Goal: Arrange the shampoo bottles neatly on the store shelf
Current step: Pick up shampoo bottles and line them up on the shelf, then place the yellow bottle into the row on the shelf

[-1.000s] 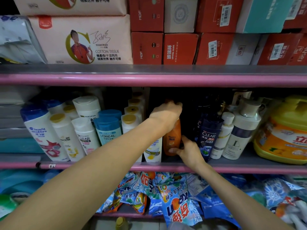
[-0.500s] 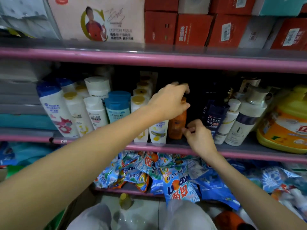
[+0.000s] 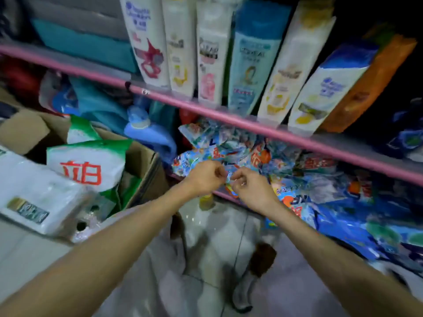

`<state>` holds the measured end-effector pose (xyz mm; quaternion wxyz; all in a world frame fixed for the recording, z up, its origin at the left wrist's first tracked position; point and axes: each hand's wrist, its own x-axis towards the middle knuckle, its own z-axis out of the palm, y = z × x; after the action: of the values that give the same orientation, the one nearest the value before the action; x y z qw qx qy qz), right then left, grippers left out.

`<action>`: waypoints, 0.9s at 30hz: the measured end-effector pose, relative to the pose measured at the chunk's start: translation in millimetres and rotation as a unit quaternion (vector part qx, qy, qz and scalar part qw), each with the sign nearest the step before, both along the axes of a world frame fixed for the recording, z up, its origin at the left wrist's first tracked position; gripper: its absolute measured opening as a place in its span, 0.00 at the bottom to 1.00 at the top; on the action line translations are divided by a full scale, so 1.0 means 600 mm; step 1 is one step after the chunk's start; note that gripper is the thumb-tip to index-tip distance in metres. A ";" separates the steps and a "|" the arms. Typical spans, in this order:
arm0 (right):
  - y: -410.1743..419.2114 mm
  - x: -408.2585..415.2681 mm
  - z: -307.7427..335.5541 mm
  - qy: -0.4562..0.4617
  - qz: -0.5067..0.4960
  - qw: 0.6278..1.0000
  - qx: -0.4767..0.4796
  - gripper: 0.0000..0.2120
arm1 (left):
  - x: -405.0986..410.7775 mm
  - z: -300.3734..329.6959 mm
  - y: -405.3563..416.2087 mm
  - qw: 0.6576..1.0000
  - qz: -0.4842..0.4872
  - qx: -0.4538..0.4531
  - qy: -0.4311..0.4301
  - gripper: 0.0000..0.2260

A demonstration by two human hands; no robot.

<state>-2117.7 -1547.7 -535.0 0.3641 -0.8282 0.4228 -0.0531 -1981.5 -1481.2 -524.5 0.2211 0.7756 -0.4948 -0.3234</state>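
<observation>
Pink store shelf (image 3: 229, 115): shampoo bottles (image 3: 212, 56) in upright row along front edge, well above both hands. Left hand (image 3: 204, 177) & right hand (image 3: 253, 189) curled, fingertips meeting at detergent sachets (image 3: 240, 152); grip unclear. Neither nearer.

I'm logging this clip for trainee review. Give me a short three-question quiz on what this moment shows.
1. True or false: either hand grips a shampoo bottle.
2. The orange bottle stands at which end of the bottle row: A left, B right?
3. Where do the left hand and right hand meet?

Key: 1 false. 2 B. 3 Over the detergent sachets below the pink shelf edge, fingers curled; what they pinch is too blurred to tell.
</observation>
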 end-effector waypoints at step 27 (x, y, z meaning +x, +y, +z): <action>-0.024 0.095 -0.328 0.119 0.094 0.986 0.068 0.23 | 0.015 -0.308 -0.023 0.983 -0.007 0.152 -0.107 0.15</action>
<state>-2060.8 -1562.3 -732.0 0.3700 -0.8379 0.3862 0.1092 -1972.3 -1495.0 -709.2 0.0445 0.8267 -0.4665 -0.3114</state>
